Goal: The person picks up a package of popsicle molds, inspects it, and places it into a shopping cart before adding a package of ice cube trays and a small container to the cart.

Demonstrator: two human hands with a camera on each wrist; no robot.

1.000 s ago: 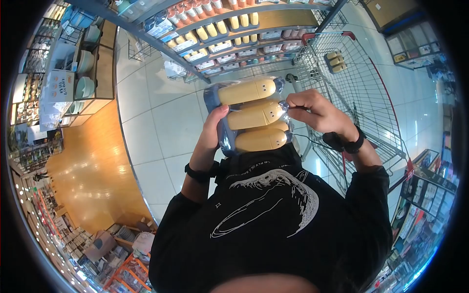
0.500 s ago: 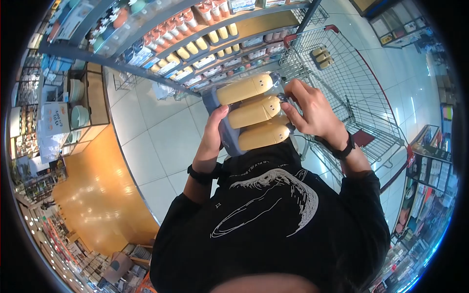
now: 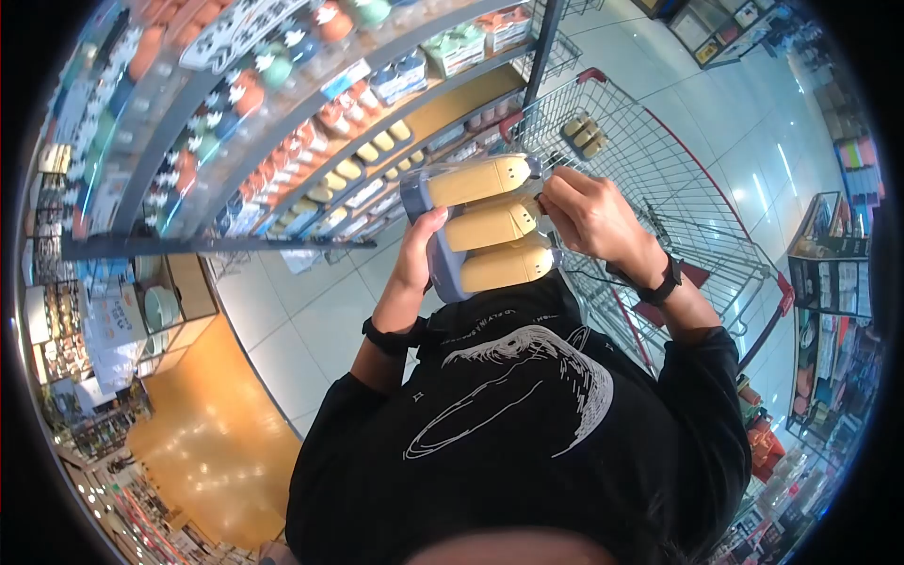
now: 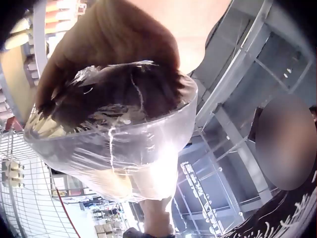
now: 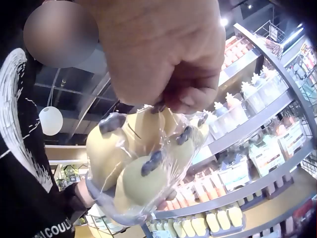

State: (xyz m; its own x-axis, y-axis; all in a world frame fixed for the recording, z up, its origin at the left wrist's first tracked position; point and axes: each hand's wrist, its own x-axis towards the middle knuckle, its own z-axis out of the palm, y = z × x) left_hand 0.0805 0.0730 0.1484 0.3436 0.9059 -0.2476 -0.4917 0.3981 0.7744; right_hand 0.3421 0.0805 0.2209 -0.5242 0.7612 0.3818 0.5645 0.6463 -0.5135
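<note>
Several yellow bottles (image 3: 485, 224) with small printed faces sit in a blue-grey tray (image 3: 443, 268), tilted in front of the chest. Clear plastic film (image 5: 171, 166) covers the bottles, and dark loops (image 5: 151, 163) stick out at their top ends. My left hand (image 3: 414, 252) grips the tray from its base side, its thumb lying over the edge; in the left wrist view the palm covers the tray's underside. With curled fingers, my right hand (image 3: 595, 218) pinches the dark top of the middle bottle. The fingertips partly hide that piece.
A shopping cart (image 3: 650, 179) stands ahead to the right, with another pack of yellow bottles (image 3: 586, 137) inside. Stocked shelves (image 3: 311, 132) curve along the front left. Pale floor tiles (image 3: 330, 325) meet an orange-brown floor (image 3: 207, 424).
The head view has swung left, bringing more shelving in. My right hand's fingers, looser half a second ago, are curled tighter at the middle bottle's top. My left hand keeps its grip.
</note>
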